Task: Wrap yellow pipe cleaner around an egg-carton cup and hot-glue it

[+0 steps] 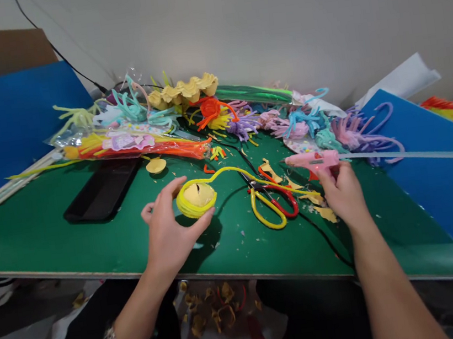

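My left hand (169, 227) grips an egg-carton cup (200, 192) between thumb and fingers, tilted over the table. Yellow pipe cleaner (226, 169) is coiled around its side, and the loose length trails right past the scissors towards my other hand. A pink hot glue gun (311, 161) is in my right hand (344, 193), its nozzle pointing left and a long clear glue stick (412, 155) sticking out behind. Between my hands lie scissors (270, 200) with one yellow and one red handle. Torn carton scraps (324, 213) lie beside the right hand.
A black phone (103, 191) and a small carton cup (156, 166) lie left on the green table (106, 243). Bagged pipe cleaners (144, 147), an egg carton (185, 90) and pipe-cleaner tassels (245, 120) crowd the back. Blue boards (430, 165) flank the table. A black cord (322, 232) crosses the front.
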